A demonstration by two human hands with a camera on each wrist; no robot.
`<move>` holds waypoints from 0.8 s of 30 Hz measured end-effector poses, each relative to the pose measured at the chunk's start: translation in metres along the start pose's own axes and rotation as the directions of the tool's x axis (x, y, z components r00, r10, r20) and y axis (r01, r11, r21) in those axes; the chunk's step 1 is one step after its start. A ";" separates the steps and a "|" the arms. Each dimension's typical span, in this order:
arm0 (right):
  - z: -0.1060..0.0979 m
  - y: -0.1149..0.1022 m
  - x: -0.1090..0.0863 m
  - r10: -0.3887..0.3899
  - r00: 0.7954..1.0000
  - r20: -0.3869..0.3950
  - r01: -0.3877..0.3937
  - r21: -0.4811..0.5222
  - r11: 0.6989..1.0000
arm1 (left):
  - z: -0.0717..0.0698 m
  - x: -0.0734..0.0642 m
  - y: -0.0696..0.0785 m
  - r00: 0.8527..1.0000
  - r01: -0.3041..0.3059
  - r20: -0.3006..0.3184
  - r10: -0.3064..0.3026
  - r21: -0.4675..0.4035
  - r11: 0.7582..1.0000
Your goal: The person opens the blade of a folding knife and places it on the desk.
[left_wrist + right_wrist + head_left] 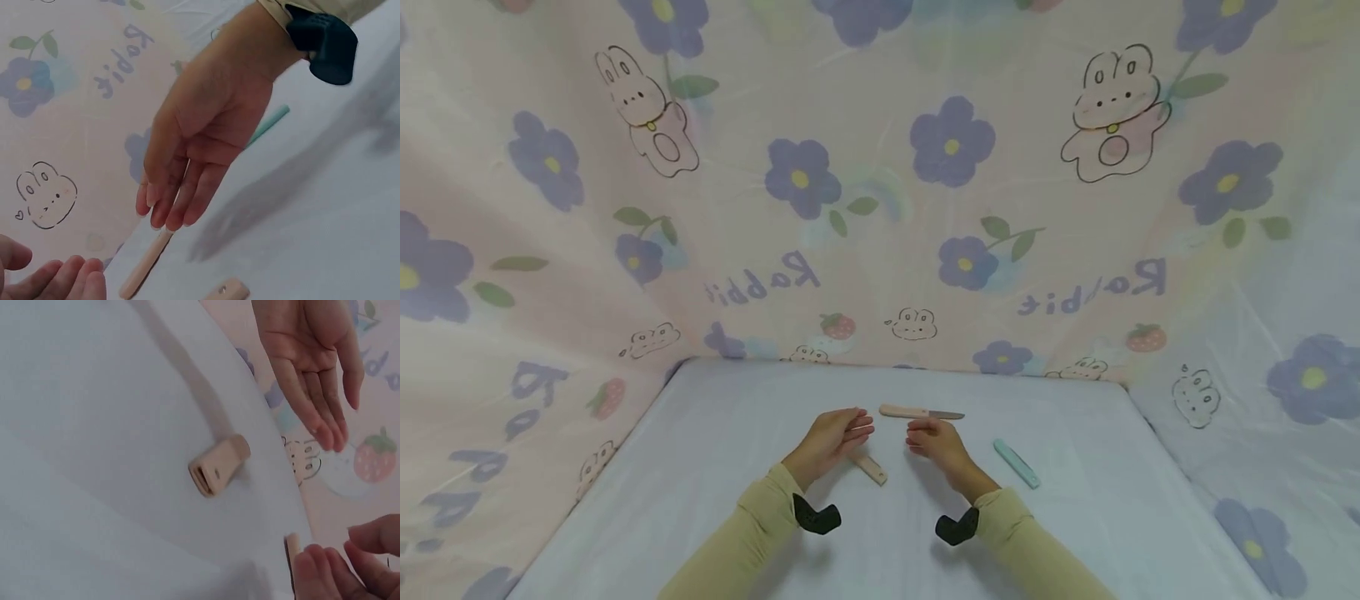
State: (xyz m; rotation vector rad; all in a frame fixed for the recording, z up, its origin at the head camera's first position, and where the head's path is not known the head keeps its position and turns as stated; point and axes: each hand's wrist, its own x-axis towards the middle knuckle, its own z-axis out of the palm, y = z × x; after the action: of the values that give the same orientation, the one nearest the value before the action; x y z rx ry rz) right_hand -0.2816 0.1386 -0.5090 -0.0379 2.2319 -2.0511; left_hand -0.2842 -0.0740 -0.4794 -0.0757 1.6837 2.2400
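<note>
- The left hand is hanging just left of the frame's lower centre, fingers stretched and lying close together, holding nothing.
- The right hand is facing it across a narrow gap, its fingers loosely bent and gripping nothing.
- The knife is lying just above the right fingertips in the head view, beige handle pointing left and bare blade pointing right.
- The beige slotted piece is lying in the lower centre, partly beneath the left hand in that view; the teal piece is lying to the lower right, apart from both hands.
- A cut is looking like the main risk: the blade is lying uncovered near the right hand, so fingers closing past the handle could be meeting its edge.
- A careless sweep of the left hand could be knocking the slotted piece across the smooth white table.
- In the left wrist view, the right hand is hiding the blade, and the bottom edge is cutting off the slotted piece.
- In the right wrist view, the right hand is running off the lower right, the slot is showing dark inside, and its depth is escaping judgement.
- What the teal piece is remaining hard to tell.
</note>
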 end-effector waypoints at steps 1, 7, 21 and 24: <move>0.003 0.000 -0.001 -0.003 1.000 0.022 0.003 -0.008 1.000 | -0.002 -0.004 -0.002 1.000 -0.010 -0.010 0.010 0.017 1.000; 0.017 0.002 -0.003 -0.024 0.992 0.121 0.032 -0.065 0.997 | -0.014 -0.020 -0.024 0.999 -0.038 -0.027 0.039 0.052 0.998; 0.030 0.009 -0.007 0.002 0.962 0.273 0.033 -0.123 0.992 | -0.033 -0.033 -0.049 0.987 -0.010 -0.157 0.018 0.054 0.999; 0.032 0.008 -0.007 -0.002 0.959 0.282 0.041 -0.135 0.990 | -0.033 -0.033 -0.050 0.989 0.008 -0.148 -0.003 0.032 0.999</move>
State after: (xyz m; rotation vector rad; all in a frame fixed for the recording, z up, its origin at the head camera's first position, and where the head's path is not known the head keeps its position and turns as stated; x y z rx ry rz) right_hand -0.2714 0.1080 -0.5195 -0.3451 2.1973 -1.7647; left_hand -0.2433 -0.1006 -0.5271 -0.2442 1.7925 2.2514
